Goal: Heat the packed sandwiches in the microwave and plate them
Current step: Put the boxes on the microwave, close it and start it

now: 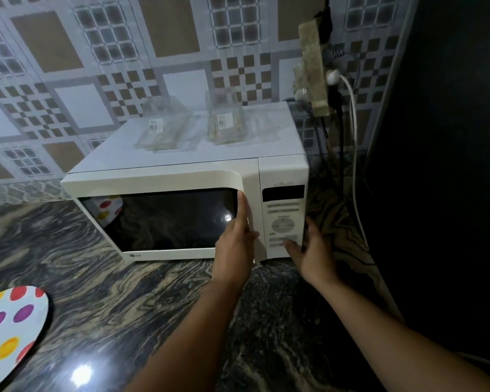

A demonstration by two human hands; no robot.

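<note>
Granite counter (159, 301) w/ white LG microwave (181, 176) set back by the tiled wall; door looks shut. Two packed sandwiches (164, 128) (225, 121) sit on its top, still in clear packs. Step: likely opening the door. Left hand (235, 239) lies fingers straight along the door's right edge; right hand (311, 250) spread, thumb at lower control panel (283, 219). Next: swing door left, free counter there. Dotted plate (9, 329) sits at counter's near-left edge.

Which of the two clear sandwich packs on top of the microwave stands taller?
The right pack, nearer the wall socket, stands taller; the left pack slopes low over the microwave top.
</note>
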